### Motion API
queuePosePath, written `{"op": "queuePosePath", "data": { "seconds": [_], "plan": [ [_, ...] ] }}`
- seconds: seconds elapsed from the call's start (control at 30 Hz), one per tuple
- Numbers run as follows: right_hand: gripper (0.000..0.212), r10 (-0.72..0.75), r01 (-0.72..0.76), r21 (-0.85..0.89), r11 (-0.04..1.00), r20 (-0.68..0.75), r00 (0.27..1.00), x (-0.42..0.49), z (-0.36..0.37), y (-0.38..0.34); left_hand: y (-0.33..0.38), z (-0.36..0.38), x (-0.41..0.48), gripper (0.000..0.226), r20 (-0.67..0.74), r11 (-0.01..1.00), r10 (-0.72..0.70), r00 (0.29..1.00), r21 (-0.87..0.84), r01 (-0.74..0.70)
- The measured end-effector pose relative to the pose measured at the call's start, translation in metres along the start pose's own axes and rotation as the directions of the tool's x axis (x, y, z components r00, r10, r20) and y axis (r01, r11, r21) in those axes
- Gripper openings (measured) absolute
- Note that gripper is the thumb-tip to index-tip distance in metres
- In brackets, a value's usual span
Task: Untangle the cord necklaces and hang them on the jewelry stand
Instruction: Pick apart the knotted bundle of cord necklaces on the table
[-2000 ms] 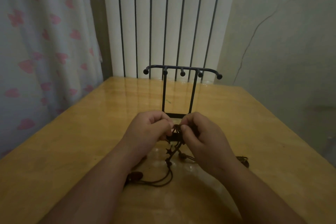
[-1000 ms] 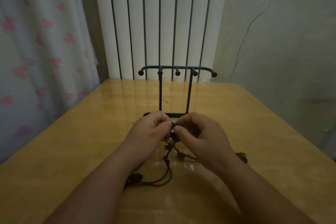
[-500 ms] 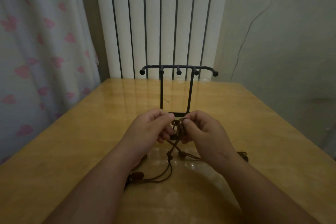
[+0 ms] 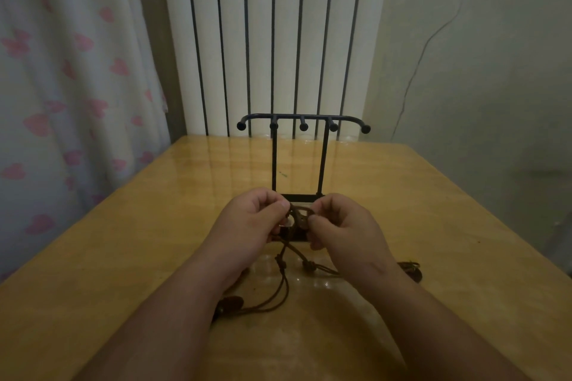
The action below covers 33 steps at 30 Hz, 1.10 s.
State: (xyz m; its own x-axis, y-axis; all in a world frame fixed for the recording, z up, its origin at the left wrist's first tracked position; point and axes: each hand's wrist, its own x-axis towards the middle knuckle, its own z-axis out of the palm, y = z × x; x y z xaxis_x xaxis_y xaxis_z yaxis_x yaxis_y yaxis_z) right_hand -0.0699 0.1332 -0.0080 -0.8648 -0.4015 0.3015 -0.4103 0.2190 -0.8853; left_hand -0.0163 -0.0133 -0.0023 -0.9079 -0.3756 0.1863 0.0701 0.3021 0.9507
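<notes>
A glossy yellow wooden bench [image 4: 123,257] carries an upright black metal T-bar jewelry stand [image 4: 273,161]. Just in front of the stand's base, the left hand [image 4: 250,223] and right hand [image 4: 343,226] each pinch the tangled brown cord necklaces [image 4: 298,218] with curled fingers. Loose beaded cords trail from the tangle onto the bench.

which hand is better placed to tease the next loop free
Probably right: the right hand pinches the open loop atop the tangled cords, while the left hand grips the bunch's other side and can anchor it.
</notes>
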Motion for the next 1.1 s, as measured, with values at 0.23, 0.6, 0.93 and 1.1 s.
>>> {"op": "queuePosePath", "data": {
  "seconds": [0.23,0.6,0.93,1.1],
  "plan": [
    [0.010,-0.035,0.036,-0.007,0.999,0.047,0.998,0.003,-0.002,0.003,0.000,0.002,-0.003,0.011,0.036,0.983,0.071,0.997,0.164,-0.076],
    [0.010,0.007,-0.009,-0.139,0.990,-0.012,1.000,0.002,-0.002,-0.002,0.003,0.004,-0.003,0.018,-0.006,0.993,-0.117,0.993,0.021,0.117],
    [0.020,0.125,-0.131,0.228,0.965,0.040,0.991,0.001,-0.004,-0.008,0.006,0.003,-0.004,0.002,-0.008,0.998,-0.046,0.999,-0.038,0.046],
    [0.020,0.183,-0.220,0.317,0.922,0.144,0.973,0.002,-0.007,-0.008,0.006,0.002,-0.004,0.012,-0.026,0.999,0.029,0.999,0.036,-0.029]
  ]
}}
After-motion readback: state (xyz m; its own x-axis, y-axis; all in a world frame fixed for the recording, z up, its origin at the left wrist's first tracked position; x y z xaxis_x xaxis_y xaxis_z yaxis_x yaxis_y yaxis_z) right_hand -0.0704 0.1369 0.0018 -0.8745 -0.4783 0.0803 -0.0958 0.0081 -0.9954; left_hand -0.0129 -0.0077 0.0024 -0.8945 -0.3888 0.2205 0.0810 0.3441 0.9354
